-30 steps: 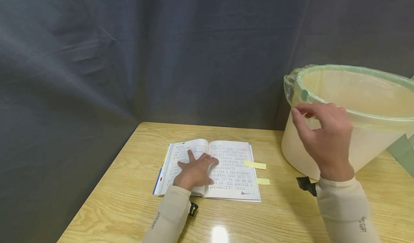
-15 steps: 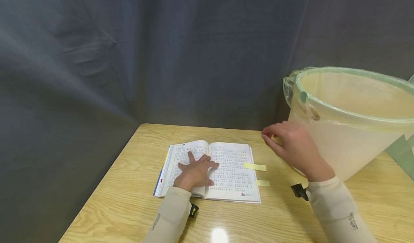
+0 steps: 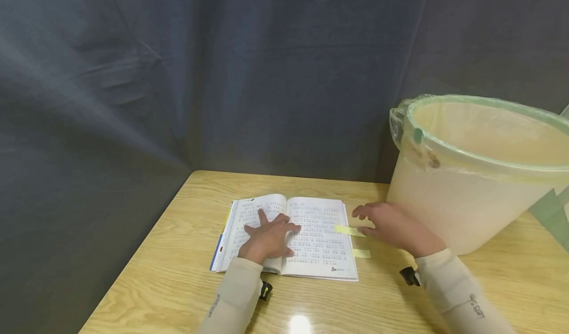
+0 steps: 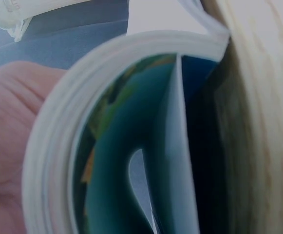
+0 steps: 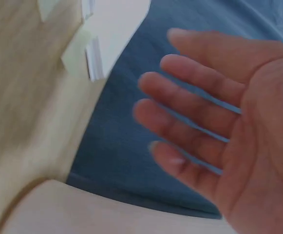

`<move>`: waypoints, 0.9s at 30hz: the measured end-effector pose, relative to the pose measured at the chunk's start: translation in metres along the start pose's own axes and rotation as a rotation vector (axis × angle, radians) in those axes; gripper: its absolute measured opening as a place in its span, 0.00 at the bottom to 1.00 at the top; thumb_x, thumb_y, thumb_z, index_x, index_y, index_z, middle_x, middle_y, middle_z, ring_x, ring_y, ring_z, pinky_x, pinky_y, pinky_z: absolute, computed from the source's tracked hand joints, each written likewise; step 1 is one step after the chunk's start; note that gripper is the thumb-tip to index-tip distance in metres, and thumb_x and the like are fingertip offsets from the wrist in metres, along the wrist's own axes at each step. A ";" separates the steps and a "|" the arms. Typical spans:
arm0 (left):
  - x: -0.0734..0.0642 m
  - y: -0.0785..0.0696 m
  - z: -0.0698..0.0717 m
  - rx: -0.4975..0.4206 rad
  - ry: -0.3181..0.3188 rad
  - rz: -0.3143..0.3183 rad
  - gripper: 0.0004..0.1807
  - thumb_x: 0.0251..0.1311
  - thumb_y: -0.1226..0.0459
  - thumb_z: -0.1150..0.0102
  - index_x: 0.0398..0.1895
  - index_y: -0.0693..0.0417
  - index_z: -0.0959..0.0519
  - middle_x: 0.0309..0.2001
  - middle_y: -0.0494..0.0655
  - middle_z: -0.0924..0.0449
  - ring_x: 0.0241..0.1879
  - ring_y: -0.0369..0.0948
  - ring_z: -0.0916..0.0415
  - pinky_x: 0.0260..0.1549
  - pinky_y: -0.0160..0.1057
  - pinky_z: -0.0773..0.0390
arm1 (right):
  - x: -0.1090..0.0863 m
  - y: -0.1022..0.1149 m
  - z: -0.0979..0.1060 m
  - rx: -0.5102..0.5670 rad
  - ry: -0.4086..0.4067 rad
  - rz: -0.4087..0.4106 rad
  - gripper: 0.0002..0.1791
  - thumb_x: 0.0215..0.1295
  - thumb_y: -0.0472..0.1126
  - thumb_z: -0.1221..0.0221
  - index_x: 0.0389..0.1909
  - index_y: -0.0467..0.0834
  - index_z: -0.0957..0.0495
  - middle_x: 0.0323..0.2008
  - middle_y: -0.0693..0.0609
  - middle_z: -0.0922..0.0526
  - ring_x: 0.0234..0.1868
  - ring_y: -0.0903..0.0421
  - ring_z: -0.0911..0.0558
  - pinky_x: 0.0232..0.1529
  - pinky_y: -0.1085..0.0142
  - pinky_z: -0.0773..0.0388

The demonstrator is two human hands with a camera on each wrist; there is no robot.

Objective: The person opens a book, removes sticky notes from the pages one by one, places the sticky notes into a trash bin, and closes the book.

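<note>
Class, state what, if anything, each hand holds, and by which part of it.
Nothing is held: the left hand rests spread on the open book; the right hand is empty.

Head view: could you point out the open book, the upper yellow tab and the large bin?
Open book (image 3: 313, 240): head view, on the right-hand page.
Upper yellow tab (image 3: 347, 230): head view, mid-strip.
Large bin (image 3: 473, 208): head view, outer wall.

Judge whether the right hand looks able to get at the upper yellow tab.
Probably yes: the right hand holds nothing and is close to the upper tab, which sticks out past the edge of the book; the left hand lies clear of it.
</note>
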State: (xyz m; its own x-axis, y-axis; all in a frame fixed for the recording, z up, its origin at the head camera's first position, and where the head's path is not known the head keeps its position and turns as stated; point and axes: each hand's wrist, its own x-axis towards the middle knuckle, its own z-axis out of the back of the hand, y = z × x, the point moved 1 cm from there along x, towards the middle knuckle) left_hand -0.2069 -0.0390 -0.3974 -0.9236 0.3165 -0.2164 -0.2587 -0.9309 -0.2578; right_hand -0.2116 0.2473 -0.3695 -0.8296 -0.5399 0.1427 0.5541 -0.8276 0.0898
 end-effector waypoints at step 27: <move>0.003 -0.001 -0.003 0.010 0.007 0.014 0.33 0.53 0.54 0.28 0.65 0.26 0.27 0.74 0.38 0.37 0.76 0.72 0.65 0.57 0.84 0.48 | 0.001 -0.001 -0.029 0.097 0.083 0.009 0.20 0.57 0.24 0.38 0.46 0.49 0.19 0.37 0.54 0.17 0.31 0.62 0.25 0.37 0.64 0.21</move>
State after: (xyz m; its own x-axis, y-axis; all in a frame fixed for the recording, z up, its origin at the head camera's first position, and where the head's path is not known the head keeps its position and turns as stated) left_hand -0.2092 -0.0370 -0.4004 -0.9251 0.3048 -0.2264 -0.2487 -0.9370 -0.2454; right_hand -0.2155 0.2430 -0.3982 -0.8255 -0.5610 0.0622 0.5619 -0.8063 0.1847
